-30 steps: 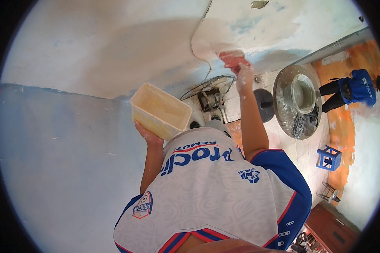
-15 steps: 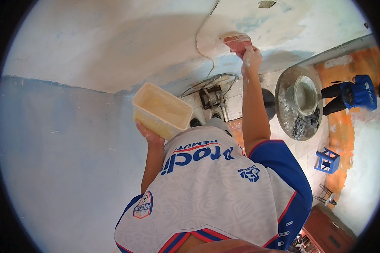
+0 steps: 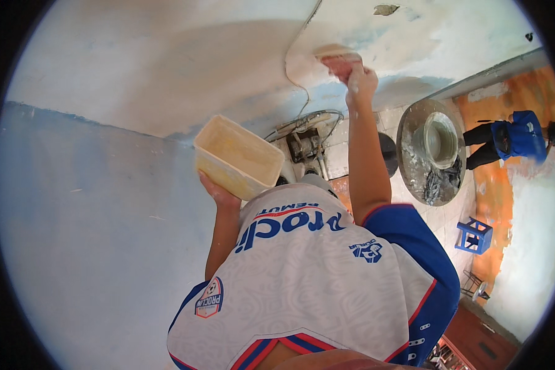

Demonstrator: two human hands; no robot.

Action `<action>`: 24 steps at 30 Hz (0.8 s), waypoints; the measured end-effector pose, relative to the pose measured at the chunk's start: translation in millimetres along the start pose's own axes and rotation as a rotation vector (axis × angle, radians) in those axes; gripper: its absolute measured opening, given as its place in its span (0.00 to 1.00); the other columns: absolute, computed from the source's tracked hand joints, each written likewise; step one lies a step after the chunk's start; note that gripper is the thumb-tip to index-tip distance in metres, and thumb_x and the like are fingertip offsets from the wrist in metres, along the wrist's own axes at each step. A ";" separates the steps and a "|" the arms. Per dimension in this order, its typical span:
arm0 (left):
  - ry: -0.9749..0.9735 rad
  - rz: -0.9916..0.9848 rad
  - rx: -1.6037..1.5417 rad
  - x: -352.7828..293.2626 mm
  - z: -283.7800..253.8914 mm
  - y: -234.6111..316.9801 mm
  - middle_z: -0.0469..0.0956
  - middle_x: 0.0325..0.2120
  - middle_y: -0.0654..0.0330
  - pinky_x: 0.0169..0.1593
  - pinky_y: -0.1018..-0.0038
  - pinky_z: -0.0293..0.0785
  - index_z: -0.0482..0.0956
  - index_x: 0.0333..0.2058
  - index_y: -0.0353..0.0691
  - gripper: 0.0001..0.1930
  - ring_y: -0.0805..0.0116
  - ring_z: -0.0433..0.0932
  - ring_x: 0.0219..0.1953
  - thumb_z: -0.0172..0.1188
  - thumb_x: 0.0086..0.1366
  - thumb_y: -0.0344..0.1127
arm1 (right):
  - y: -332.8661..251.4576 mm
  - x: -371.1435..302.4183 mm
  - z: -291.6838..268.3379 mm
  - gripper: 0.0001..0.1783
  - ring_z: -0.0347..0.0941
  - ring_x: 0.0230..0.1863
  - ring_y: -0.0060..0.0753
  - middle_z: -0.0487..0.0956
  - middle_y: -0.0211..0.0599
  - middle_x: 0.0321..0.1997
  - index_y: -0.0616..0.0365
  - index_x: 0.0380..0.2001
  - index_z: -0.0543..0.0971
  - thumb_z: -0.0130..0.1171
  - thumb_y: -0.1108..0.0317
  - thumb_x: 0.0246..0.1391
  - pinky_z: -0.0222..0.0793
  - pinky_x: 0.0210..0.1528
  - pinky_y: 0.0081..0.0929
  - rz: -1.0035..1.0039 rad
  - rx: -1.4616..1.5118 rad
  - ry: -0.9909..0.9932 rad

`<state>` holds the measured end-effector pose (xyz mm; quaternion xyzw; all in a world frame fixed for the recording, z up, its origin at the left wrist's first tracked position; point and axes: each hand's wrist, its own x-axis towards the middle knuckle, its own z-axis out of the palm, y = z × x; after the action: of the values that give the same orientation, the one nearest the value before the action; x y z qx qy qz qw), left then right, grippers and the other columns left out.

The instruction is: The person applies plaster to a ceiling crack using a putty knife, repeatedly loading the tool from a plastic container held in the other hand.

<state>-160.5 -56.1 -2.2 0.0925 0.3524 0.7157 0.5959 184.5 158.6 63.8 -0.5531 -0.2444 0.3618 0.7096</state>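
My right hand [image 3: 361, 85] grips a red putty knife [image 3: 340, 64], its wide blade against the pale wall [image 3: 240, 61] ahead. The tool is slightly smeared by motion. Below and to the left, my left hand [image 3: 221, 190] supports a cream rectangular plastic tub [image 3: 243, 176] from its side and underside. A pale, yellowish coating covers the inside of the tub. Around the blade the wall shows whitish, smoothed patches over faded blue paint.
A round table [image 3: 413, 166] at the right bears a basin [image 3: 441, 140] and crumpled dark plastic. Beyond it, another person in a blue shirt [image 3: 524, 137] faces an orange-and-white wall. A blue stool [image 3: 474, 235] stands nearby. A cable [image 3: 288, 61] runs down the wall.
My right hand has moved slightly left with the putty knife along the wall. The tub stays nearly still in my left hand. The other person's arm has shifted.
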 end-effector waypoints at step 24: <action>-0.054 -0.047 -0.024 9.5 -6.6 -10.4 0.64 0.66 0.56 0.67 0.59 0.64 0.58 0.69 0.47 0.38 0.55 0.65 0.66 0.38 0.71 0.68 | 65.5 36.8 13.7 0.15 0.71 0.16 0.32 0.77 0.44 0.18 0.66 0.20 0.74 0.50 0.72 0.61 0.67 0.20 0.23 0.007 0.142 -0.007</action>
<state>-158.5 -49.6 -16.1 0.0965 0.3297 0.7028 0.6230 181.1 204.1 2.6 -0.5010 -0.2189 0.3825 0.7448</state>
